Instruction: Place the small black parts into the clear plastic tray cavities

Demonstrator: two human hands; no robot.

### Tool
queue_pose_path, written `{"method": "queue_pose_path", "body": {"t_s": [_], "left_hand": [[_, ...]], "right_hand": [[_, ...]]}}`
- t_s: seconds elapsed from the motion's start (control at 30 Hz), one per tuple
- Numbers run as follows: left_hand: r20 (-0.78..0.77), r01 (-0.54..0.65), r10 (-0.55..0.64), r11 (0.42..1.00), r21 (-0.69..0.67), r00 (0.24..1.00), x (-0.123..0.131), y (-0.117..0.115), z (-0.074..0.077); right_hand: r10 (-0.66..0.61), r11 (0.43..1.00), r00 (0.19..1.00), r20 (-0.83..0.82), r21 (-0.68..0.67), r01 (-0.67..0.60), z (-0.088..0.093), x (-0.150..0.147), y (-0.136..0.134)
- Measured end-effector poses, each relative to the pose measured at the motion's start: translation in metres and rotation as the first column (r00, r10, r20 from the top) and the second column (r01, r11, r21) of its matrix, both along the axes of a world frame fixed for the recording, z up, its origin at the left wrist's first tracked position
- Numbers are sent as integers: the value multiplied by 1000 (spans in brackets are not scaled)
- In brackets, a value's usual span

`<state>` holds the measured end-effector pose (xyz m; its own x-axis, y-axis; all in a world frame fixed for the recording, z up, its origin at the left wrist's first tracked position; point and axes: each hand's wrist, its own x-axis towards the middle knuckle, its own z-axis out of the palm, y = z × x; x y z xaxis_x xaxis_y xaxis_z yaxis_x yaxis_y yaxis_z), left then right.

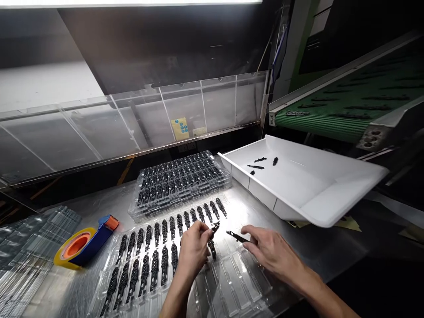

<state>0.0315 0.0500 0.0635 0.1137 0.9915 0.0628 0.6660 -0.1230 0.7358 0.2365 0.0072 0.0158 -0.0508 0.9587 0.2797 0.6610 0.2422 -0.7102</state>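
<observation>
My left hand [194, 247] pinches a slim black plastic part [215, 228] over the clear compartmented tray [244, 278]. Another black part [212, 248] shows just below those fingers; whether it lies in a slot or is also held, I cannot tell. My right hand [273, 249] grips a second black part [236, 236] between thumb and fingers, its tip pointing left toward the left hand. Rows of similar black parts [155, 270] fill the tray's back row and the left of its front row. Bare slots show at the front right.
Behind lies a stack of filled clear trays [180, 204]. At the right a white bin [318, 176] holds several loose black parts, below a green conveyor belt [314, 126] carrying more. A tape dispenser [96, 245] and stacked clear trays [20, 278] sit on the left.
</observation>
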Motion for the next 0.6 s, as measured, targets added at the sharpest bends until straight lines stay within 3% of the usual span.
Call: {"method": "queue_pose_path", "body": {"t_s": [0.1, 0.2, 0.3, 0.43, 0.6], "left_hand": [[-89, -92, 92, 996, 0, 992, 7, 9, -10], [-201, -167, 166, 986, 12, 965, 18, 13, -21], [-317, -199, 196, 980, 22, 928, 31, 14, -27], [-460, -206, 189, 978, 13, 868, 43, 17, -22], [-519, -200, 154, 979, -34, 841, 46, 24, -16]], "right_hand": [[74, 997, 976, -206, -16, -79, 18, 11, 0], [192, 974, 899, -393, -39, -225, 34, 17, 5], [243, 947, 836, -493, -65, -314, 42, 19, 12], [171, 962, 870, -462, -112, -249, 36, 12, 34], [125, 974, 962, -244, -153, -165, 16, -7, 72]]}}
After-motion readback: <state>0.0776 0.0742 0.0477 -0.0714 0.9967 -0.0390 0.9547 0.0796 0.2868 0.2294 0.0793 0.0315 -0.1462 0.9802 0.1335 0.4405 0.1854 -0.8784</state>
